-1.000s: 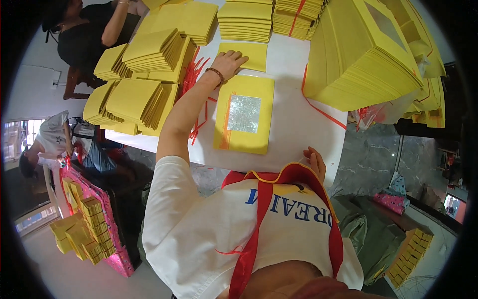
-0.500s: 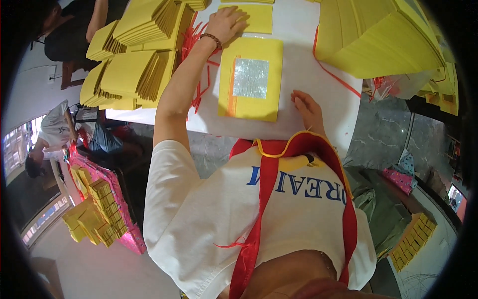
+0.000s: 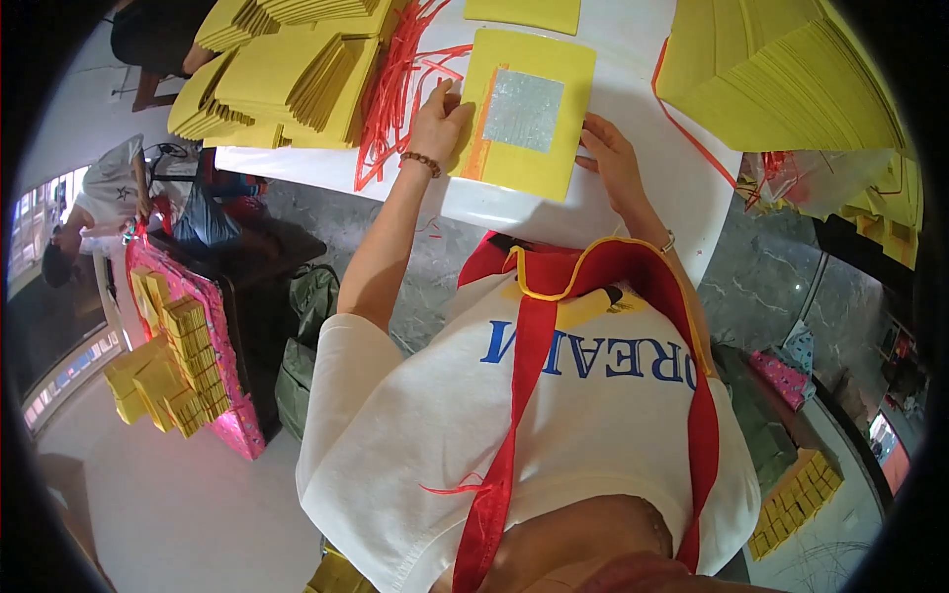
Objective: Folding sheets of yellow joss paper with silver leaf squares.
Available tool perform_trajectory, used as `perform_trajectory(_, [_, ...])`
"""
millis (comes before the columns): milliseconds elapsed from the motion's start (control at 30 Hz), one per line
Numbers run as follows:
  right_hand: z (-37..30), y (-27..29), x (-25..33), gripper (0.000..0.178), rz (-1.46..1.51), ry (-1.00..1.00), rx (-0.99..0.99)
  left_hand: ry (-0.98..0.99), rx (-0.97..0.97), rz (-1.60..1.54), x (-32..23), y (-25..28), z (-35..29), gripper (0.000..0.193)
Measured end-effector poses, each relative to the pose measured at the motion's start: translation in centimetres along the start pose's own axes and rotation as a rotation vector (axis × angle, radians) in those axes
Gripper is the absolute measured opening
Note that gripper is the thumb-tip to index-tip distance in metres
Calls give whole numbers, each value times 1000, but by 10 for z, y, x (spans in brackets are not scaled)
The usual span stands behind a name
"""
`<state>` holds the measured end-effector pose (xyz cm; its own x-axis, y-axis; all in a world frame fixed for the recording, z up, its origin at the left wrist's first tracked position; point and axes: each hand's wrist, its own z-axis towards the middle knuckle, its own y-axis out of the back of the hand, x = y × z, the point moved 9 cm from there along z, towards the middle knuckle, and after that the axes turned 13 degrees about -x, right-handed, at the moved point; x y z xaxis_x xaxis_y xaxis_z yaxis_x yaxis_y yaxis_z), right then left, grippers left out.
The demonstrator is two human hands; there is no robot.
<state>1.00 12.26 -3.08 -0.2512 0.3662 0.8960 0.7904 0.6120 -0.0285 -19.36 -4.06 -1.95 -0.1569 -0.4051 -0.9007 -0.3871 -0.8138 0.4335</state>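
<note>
A yellow paper sheet with a silver foil square and an orange strip along the square's left side lies tilted on the white table. My left hand, a beaded bracelet at its wrist, grips the sheet's left edge with bent fingers and thumb. On the opposite edge, my right hand holds the paper between its fingers and thumb, the fingertips partly hidden. Beyond them lies another yellow sheet. Loose red ribbons are heaped just left of my left hand.
Folded yellow paper bundles crowd the table's left side. A tall yellow paper stack stands at the right, a red ribbon by its edge. Another person sits at far left, near a pink-covered surface bearing small yellow bundles.
My left hand has come back from the far sheet to the left edge of the foil-marked sheet. My right hand has moved up onto its right edge. The sheet now sits more tilted.
</note>
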Motion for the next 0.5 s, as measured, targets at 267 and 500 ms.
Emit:
perform_trajectory(267, [-7,29,0,41,5,17,1,1,85,-77,3,-38,-22,45])
perform_trajectory(500, [-22,88,-5,42,-60,-27,-109,-124,114,50,-39,-62,-60,33])
